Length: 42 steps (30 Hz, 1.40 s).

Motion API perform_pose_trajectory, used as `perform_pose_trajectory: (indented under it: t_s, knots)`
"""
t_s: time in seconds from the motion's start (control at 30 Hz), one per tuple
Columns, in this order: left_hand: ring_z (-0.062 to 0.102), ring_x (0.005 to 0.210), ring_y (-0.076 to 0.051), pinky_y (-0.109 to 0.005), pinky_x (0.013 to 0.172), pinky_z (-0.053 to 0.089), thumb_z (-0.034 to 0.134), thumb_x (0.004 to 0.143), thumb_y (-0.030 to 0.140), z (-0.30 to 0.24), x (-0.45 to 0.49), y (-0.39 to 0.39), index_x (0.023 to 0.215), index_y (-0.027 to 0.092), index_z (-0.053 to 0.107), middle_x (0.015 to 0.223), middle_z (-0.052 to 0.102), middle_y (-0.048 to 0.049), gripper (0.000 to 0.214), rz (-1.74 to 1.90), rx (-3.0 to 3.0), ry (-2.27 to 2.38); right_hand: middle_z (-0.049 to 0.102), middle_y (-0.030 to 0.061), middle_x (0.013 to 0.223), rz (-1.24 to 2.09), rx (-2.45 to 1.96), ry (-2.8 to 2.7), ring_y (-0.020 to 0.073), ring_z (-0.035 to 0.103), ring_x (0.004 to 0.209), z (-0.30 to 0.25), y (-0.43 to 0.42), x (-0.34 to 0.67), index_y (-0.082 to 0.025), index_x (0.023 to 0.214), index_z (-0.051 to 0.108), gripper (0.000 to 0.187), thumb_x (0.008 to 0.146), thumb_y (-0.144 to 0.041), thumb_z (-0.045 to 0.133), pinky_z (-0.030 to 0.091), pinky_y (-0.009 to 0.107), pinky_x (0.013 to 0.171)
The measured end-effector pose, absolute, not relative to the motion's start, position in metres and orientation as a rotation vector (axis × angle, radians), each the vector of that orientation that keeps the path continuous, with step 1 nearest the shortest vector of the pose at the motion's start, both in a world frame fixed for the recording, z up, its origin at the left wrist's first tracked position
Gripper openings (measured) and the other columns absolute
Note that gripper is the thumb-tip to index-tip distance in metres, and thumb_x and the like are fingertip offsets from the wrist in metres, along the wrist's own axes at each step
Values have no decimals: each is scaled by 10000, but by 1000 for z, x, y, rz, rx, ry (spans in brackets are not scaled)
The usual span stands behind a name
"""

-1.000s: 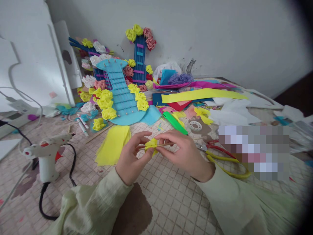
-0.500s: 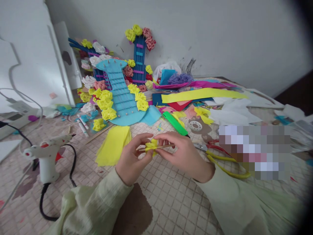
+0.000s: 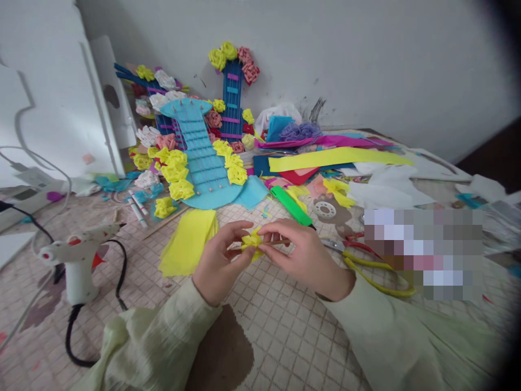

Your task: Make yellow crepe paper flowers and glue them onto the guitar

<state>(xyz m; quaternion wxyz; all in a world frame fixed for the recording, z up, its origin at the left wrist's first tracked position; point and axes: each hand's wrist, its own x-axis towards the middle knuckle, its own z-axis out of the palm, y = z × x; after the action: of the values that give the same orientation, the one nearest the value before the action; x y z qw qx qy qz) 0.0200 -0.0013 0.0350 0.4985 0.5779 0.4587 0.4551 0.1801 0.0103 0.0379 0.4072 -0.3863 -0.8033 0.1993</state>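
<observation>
Between my two hands is a small piece of yellow crepe paper (image 3: 251, 239), bunched around a thin wooden stick (image 3: 279, 243). My left hand (image 3: 220, 258) pinches the yellow paper from the left, thumb below and fingers above. My right hand (image 3: 299, 252) grips the stick and the paper's right edge with thumb and fingertips. Part of the stick is hidden behind the fingers. Left of my left hand lies a stack of yellow paper sheets (image 3: 185, 244). A bright green utility knife (image 3: 291, 205) lies just beyond my right hand.
A white glue gun (image 3: 79, 266) with a black cord stands at the left. Behind, a light-blue paper guitar shape (image 3: 203, 157) carries yellow paper flowers (image 3: 174, 165). Pliers with yellow handles (image 3: 376, 279) lie at the right, near a white spool (image 3: 324, 209) and a long yellow strip (image 3: 337, 158).
The yellow paper between my fingers has shifted slightly and looks more gathered around the stick. Both hands stay in nearly the same place.
</observation>
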Motion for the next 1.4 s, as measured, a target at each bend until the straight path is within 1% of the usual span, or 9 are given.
perform_pose_trajectory:
  t_s: [0.27, 0.43, 0.7, 0.83, 0.9, 1.0, 1.13, 1.27, 1.4]
  knots:
    - [543, 747, -119, -226, 634, 484, 587, 677, 182, 37, 21, 1, 963, 158, 535, 812, 559, -25, 291, 1126, 1347, 1121, 595, 46, 813, 237, -887, -2168, 162, 531, 818, 39, 10, 180, -168, 789, 535, 69, 812, -124, 486, 448, 311, 742]
    - [521, 665, -98, -196, 569, 454, 585, 697, 214, 37, 18, 3, 992, 143, 541, 720, 539, 3, 306, 1104, 1301, 1130, 590, 48, 854, 269, -884, -2237, 163, 520, 844, 38, 13, 182, -170, 860, 567, 121, 851, -177, 447, 443, 312, 760]
    - [525, 688, -111, -202, 569, 459, 609, 689, 257, 37, 17, 3, 1027, 146, 547, 744, 543, -14, 362, 1107, 1306, 1160, 598, 53, 861, 234, -840, -2189, 160, 536, 829, 35, 15, 183, -168, 868, 599, 131, 839, -188, 473, 452, 305, 736]
    - [557, 722, -126, -230, 621, 475, 558, 740, 300, 34, 16, 5, 1038, 155, 539, 781, 586, -29, 332, 1138, 1375, 1186, 605, 47, 843, 257, -880, -2170, 153, 541, 819, 36, 15, 183, -158, 843, 583, 104, 827, -164, 481, 447, 297, 749]
    - [567, 797, -147, -254, 665, 484, 524, 769, 321, 35, 13, 6, 1028, 165, 541, 858, 601, -46, 303, 1206, 1453, 1252, 607, 43, 838, 279, -892, -2138, 147, 544, 814, 36, 16, 183, -159, 832, 578, 89, 819, -155, 490, 447, 286, 747]
    - [560, 851, -160, -264, 688, 480, 504, 790, 312, 46, 4, -2, 907, 172, 573, 904, 591, -48, 195, 1339, 1615, 1370, 609, 34, 824, 332, -932, -2107, 145, 548, 803, 36, 17, 185, -170, 809, 577, 83, 815, -156, 495, 446, 283, 738]
    - [555, 763, -139, -251, 681, 456, 492, 797, 231, 68, -17, -34, 750, 166, 562, 793, 582, -28, 107, 1416, 1948, 1512, 611, 27, 814, 402, -954, -2092, 145, 550, 794, 37, 19, 187, -180, 796, 576, 84, 817, -167, 496, 446, 281, 723]
    - [566, 694, -133, -241, 664, 456, 495, 781, 205, 76, -54, -69, 729, 190, 555, 728, 597, -3, 81, 1351, 2206, 1871, 612, 31, 809, 405, -965, -2081, 151, 550, 792, 38, 18, 188, -175, 786, 573, 81, 809, -156, 498, 448, 291, 722]
    - [587, 683, -142, -246, 661, 464, 606, 699, 237, 67, -103, -88, 723, 207, 623, 740, 638, 10, 42, 1381, 2252, 2097, 611, 35, 799, 375, -962, -2065, 158, 552, 783, 35, 19, 187, -173, 783, 571, 83, 802, -147, 495, 454, 307, 721]
